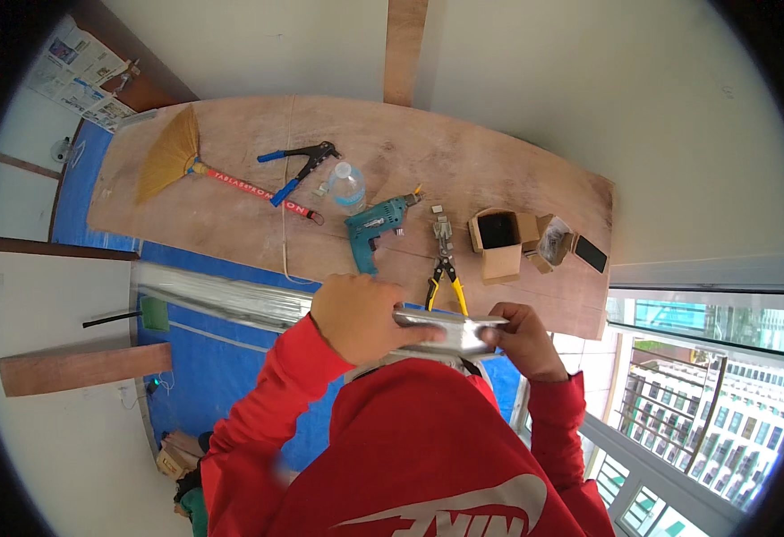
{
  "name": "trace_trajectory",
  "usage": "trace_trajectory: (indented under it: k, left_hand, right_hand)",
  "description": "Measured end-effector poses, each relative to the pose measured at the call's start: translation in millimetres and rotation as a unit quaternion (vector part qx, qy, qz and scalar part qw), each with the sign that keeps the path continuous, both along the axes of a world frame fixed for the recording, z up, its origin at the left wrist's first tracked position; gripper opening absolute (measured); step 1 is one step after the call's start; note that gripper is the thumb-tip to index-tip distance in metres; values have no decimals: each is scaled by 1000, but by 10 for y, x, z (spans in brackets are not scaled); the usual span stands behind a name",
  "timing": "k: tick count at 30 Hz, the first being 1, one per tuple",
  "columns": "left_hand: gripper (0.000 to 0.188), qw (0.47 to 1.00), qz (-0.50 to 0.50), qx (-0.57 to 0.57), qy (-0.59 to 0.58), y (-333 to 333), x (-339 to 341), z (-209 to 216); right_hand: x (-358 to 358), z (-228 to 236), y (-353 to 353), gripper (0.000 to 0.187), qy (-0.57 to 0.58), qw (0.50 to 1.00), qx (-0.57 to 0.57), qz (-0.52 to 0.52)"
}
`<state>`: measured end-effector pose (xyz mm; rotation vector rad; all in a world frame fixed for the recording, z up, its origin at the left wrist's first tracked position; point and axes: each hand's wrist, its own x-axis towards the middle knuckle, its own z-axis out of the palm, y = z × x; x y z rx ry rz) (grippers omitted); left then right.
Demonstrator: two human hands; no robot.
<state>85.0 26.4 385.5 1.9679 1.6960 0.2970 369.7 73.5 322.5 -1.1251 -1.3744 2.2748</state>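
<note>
A shiny silver metal channel is held in front of my red sweatshirt, close to the near edge of the wooden table. My left hand grips its left end, with the thumb laid along the metal. At its right end, my right hand pinches it between thumb and fingers. Just beyond it on the table lie metal snips with yellow and black handles. A teal power drill rests farther left, beyond my left hand.
On the wooden table lie a broom, a blue-handled hand riveter, a clear plastic bottle, an open cardboard box and a dark phone. Long silver metal profiles lie over the blue floor covering.
</note>
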Motion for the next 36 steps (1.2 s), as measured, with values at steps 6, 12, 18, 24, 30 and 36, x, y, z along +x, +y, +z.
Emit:
trace_trajectory:
  k: [6, 12, 18, 24, 30, 36]
  left_hand:
    - [68, 843, -30, -86, -531, 61, 153, -205]
    - [74, 978, 197, 40, -54, -115, -437, -133]
    - [72, 967, 246, 15, 62, -146, -281, -240]
    - [45, 964, 206, 157, 55, -216, -167, -470]
    - [27, 976, 74, 204, 21, -324, -5, -780]
    - [32, 966, 54, 251, 41, -304, 151, -884]
  right_hand:
    - [-396, -251, -464, 43, 63, 995, 61, -36]
    - [524, -1396, 466, 23, 7, 946, 28, -324]
    - [-293, -2707, 1096, 32, -123, 949, -93, -274]
    - [-721, -1657, 785, 59, -79, 981, 19, -177]
    - [-707, -13, 530, 76, 17, 988, 78, 129]
    - [-812, 4, 746, 65, -136, 874, 227, 408]
